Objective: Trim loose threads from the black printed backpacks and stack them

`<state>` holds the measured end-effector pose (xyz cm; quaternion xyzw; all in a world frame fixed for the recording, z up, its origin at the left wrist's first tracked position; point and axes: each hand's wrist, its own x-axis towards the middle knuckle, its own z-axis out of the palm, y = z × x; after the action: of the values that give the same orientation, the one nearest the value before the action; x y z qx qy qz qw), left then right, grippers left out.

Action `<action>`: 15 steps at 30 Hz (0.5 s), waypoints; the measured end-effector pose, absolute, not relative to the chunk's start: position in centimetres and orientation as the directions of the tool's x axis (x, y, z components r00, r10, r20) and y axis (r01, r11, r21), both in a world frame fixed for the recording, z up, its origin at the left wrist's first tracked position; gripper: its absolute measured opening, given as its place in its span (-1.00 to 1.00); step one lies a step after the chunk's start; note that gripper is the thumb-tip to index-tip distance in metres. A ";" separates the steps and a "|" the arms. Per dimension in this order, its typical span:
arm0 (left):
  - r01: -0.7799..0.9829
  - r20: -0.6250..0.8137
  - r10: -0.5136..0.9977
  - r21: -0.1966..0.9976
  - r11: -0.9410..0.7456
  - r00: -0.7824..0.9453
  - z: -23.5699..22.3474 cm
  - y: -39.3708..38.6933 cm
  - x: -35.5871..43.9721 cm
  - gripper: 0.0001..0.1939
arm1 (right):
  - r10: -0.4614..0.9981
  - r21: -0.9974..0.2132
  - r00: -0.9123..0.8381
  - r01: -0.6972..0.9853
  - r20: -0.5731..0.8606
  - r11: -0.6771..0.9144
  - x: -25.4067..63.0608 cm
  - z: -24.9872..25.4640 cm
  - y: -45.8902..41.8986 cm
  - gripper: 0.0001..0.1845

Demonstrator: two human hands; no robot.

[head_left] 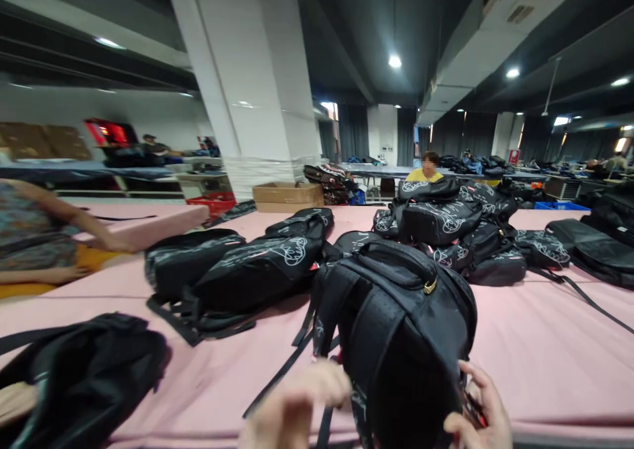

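A black backpack [406, 304] stands on the pink-covered table right in front of me, its top handle and a gold-coloured zip pull facing up. On its right lower edge is my right hand [483, 413], fingers curled and gripping the fabric. A small dark and red thing [474, 409] shows in that palm; its kind is not clear. My left hand [302, 396] is smeared by motion at the backpack's lower left, close to the dangling straps [284, 373]. Whether its fingers hold anything cannot be made out.
More black backpacks with white scribble print [262, 264] lie behind, and a pile [446, 218] rises at the right. Another person's hand [17, 403] is at a black bag [104, 363] on the left. A cardboard box [287, 197] stands by a white pillar [247, 86].
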<state>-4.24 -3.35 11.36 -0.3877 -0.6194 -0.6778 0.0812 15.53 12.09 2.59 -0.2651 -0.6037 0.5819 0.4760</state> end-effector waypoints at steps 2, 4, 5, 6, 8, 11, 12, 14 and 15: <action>0.584 0.607 0.314 0.793 -0.174 -0.730 12.4 -1.9 -8.3 -0.61 | 0.892 -0.938 -0.300 -0.183 0.340 0.296 14.0 2.1 12.1 -0.43; 0.562 0.557 0.278 0.824 -0.071 -0.782 12.1 0.0 -11.0 -0.64 | 0.872 -0.892 -0.204 -0.196 0.444 0.408 12.8 2.2 13.0 -0.57; 0.524 0.502 0.300 0.852 -0.011 -0.811 11.4 0.9 -11.6 -0.60 | 0.853 -0.865 -0.177 -0.211 0.491 0.455 12.5 2.5 14.0 -0.62; 0.505 0.468 0.324 0.863 0.034 -0.822 10.5 1.6 -11.5 -0.57 | 0.833 -0.844 -0.167 -0.217 0.527 0.490 12.2 3.0 15.4 -0.64; 0.517 0.457 0.369 0.852 0.080 -0.810 8.4 2.2 -9.7 -0.58 | 0.819 -0.830 -0.153 -0.188 0.553 0.526 12.2 4.6 19.2 -0.64; 0.701 0.619 0.485 0.713 -0.019 -0.618 6.9 1.8 -5.1 -0.73 | 0.857 -0.860 -0.077 -0.091 0.509 0.502 13.0 8.1 25.4 -0.62; 0.793 0.703 0.532 0.602 -0.091 -0.472 7.1 1.5 -3.7 -0.77 | 0.863 -0.863 -0.052 -0.094 0.502 0.497 13.3 9.3 27.0 -0.59; 0.896 0.818 0.509 0.406 -0.180 -0.268 8.5 1.1 -2.0 -0.75 | 0.853 -0.851 -0.046 -0.119 0.520 0.512 14.0 11.7 28.8 -0.56; 0.918 0.853 0.465 0.355 -0.177 -0.239 9.5 1.1 -1.6 -0.71 | 0.842 -0.840 -0.057 -0.130 0.537 0.527 14.3 12.7 29.0 -0.56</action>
<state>-1.62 1.10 9.49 -0.5749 -0.6012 -0.5082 0.2231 14.27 29.03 12.73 -0.2903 -0.6133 0.3901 0.6224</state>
